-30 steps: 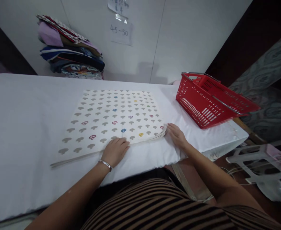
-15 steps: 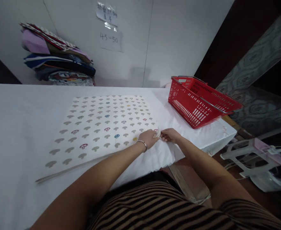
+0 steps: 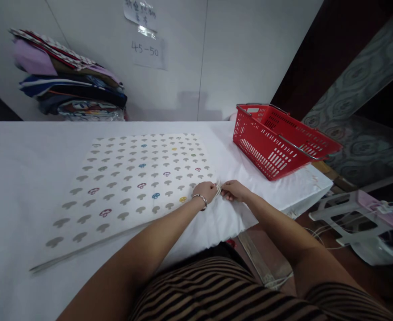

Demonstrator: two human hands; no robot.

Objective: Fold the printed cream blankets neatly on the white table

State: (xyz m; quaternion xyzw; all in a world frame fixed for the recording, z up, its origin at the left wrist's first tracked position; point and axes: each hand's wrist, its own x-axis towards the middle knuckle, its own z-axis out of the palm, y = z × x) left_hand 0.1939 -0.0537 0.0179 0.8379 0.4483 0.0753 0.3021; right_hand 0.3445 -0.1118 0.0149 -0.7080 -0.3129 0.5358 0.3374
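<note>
A folded white cloth printed with grey and coloured mushrooms (image 3: 132,183) lies flat on the white-covered table (image 3: 22,160). Both my hands meet at its near right corner. My left hand (image 3: 205,191), with a bracelet on the wrist, is closed with its fingers pinching the layered edges of that corner. My right hand (image 3: 233,190) is closed too, its fingertips pinching the same corner from the right side.
A red plastic basket (image 3: 276,142) with metal handles stands at the table's right end. A stack of folded fabrics (image 3: 69,84) rests against the wall at the back left. Paper notes (image 3: 146,49) hang on the wall. White equipment (image 3: 360,218) sits low on the right.
My left hand slid from the middle of the cloth's near edge to its right corner. My right hand went from lying flat beside the corner to pinching it.
</note>
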